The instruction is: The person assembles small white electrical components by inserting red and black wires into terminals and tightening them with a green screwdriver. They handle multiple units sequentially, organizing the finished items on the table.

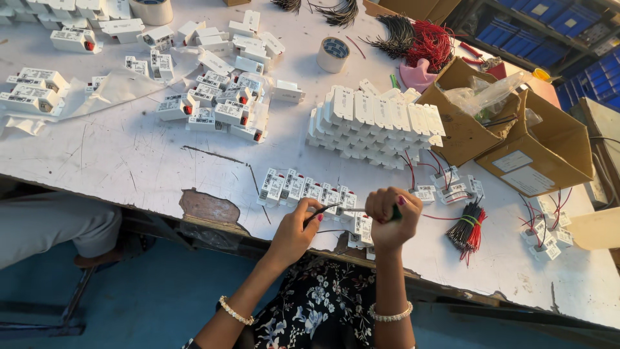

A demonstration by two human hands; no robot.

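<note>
Left hand [294, 232] pinching black wire [318, 215], right hand [389, 216] fisted round green-handled screwdriver [395, 212], both above row of small white modules [303, 189] at front edge of worn white table [129, 155], red-black wire bundle [468, 229] nearby.

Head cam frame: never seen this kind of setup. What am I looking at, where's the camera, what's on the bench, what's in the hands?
There is no machine here: a person works with two bare hands, and the single camera sits on their head, looking down at a worn white table.

The left hand pinches a thin black wire. The right hand is fisted around a green-handled tool, probably a small screwdriver. Both hover over a row of small white electrical modules.

Around them lie heaps of the same modules, a stack of white casings, bundles of red and black wires, a tape roll and open cardboard boxes.
</note>
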